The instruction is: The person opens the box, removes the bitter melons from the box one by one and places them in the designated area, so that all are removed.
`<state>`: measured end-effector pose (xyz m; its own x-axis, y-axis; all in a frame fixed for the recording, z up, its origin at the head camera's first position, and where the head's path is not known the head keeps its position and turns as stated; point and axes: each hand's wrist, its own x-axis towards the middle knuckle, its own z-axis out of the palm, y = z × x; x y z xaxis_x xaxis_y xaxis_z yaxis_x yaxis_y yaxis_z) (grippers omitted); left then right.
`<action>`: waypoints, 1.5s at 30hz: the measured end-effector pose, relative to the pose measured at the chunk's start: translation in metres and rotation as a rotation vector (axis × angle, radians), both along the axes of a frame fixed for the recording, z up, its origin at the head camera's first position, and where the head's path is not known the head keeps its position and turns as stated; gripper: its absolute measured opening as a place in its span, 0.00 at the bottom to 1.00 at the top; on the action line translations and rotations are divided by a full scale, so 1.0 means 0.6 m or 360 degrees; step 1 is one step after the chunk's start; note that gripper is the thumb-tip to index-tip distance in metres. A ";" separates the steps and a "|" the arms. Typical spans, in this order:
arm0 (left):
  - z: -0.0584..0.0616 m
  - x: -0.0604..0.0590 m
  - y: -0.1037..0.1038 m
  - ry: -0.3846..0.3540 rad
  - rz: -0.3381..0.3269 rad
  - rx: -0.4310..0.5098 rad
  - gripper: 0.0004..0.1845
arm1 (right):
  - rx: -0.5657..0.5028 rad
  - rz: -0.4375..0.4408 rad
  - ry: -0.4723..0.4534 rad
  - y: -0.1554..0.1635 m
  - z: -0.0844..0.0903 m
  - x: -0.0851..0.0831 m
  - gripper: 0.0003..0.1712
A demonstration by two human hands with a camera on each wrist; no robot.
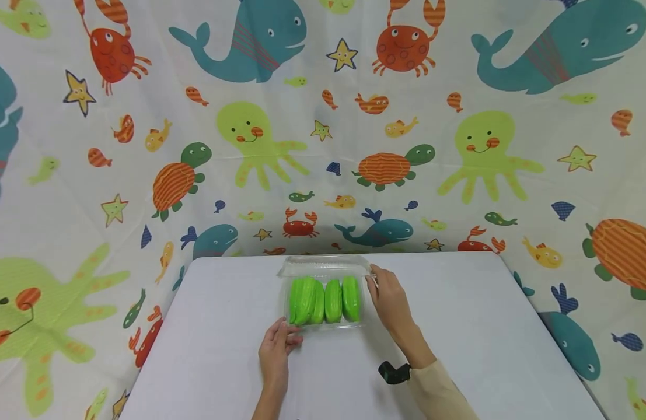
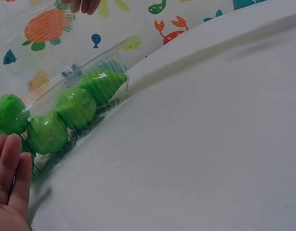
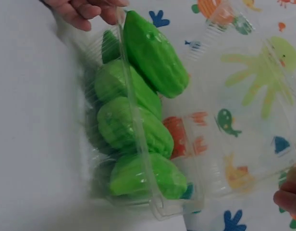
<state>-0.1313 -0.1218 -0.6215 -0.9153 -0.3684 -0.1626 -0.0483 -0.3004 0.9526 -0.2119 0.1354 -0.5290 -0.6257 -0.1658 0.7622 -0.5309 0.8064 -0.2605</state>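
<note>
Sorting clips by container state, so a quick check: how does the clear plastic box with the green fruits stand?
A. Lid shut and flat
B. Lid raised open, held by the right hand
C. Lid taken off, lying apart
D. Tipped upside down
B: the right hand holds the raised lid of the clear box, with the green fruits uncovered.

A white table (image 1: 459, 350) — on it, a clear plastic box (image 1: 324, 265) of green fruit (image 1: 325, 300).

Even, bright light over my tabletop (image 1: 223, 350), shadows faint; head view bows at its edges, both my wrist views are soft and blurred.
</note>
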 end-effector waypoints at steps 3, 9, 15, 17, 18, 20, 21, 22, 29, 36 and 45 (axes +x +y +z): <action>0.000 0.000 0.000 0.0007 0.0023 0.0026 0.28 | -0.0067 0.0009 -0.0046 -0.003 0.007 -0.014 0.16; -0.002 0.000 0.003 0.0012 0.0065 0.0016 0.26 | -0.0201 0.0024 -0.0150 -0.009 0.019 -0.039 0.15; -0.007 -0.001 0.001 0.0023 0.0074 0.0069 0.27 | -0.0326 0.0020 -0.0300 -0.016 0.023 -0.057 0.12; -0.007 -0.001 0.000 0.0026 0.0079 0.0084 0.26 | -0.0366 0.0017 -0.0352 -0.017 0.022 -0.062 0.12; -0.007 -0.001 0.000 0.0030 0.0081 0.0091 0.25 | -0.0381 0.0015 -0.0375 -0.018 0.022 -0.065 0.13; -0.007 -0.002 0.000 0.0029 0.0084 0.0090 0.24 | -0.0419 0.0024 -0.0426 -0.019 0.021 -0.068 0.14; -0.007 -0.002 0.000 0.0024 0.0086 0.0087 0.23 | -0.0433 0.0030 -0.0454 -0.019 0.020 -0.070 0.15; -0.007 -0.003 -0.001 0.0021 0.0084 0.0080 0.23 | -0.0446 0.0037 -0.0486 -0.020 0.019 -0.071 0.16; -0.011 -0.004 -0.003 -0.0011 0.0066 0.0056 0.24 | -0.0505 0.0043 -0.0760 -0.024 0.006 -0.076 0.26; -0.013 -0.002 -0.003 -0.0002 0.0058 0.0049 0.24 | -0.0499 0.0046 -0.0864 -0.026 -0.002 -0.077 0.32; -0.015 -0.002 -0.003 0.0006 0.0064 0.0016 0.23 | -0.0524 0.0125 -0.1010 -0.026 -0.017 -0.086 0.34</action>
<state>-0.1327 -0.1238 -0.6303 -0.9005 -0.4030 -0.1632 -0.0327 -0.3114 0.9497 -0.2634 0.1199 -0.5395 -0.9605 -0.0527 0.2734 -0.2495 0.5987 -0.7611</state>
